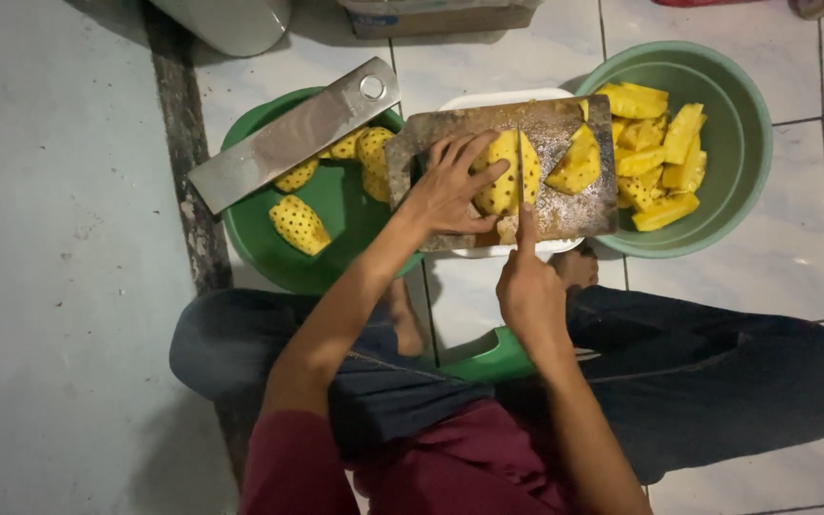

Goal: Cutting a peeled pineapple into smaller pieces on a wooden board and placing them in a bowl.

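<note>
Head view: the left hand [450, 189] presses spread fingers on a peeled pineapple [505, 176] lying on the cutting board [564, 215], while the right hand [529, 286] is closed around a knife [520, 172] whose blade stands in the fruit. Cut wedges [655, 143] fill the pale green basin [745, 143] at right; a cleaver [293, 133] rests across the dark green basin [326, 219] at left.

The left hand [450, 186] presses down on a peeled pineapple piece [505, 172] lying on a worn cutting board [574, 215]. The right hand [529, 286] grips a knife [521, 167] whose blade stands edge-on in the fruit, splitting it lengthwise. A cut wedge [576, 162] lies just right of it on the board. To the right, a pale green basin [745, 133] holds pineapple chunks [660, 153]. To the left, a darker green basin [335, 200] holds peeled pieces [299, 224], with a cleaver [293, 133] resting across its far rim.
</note>
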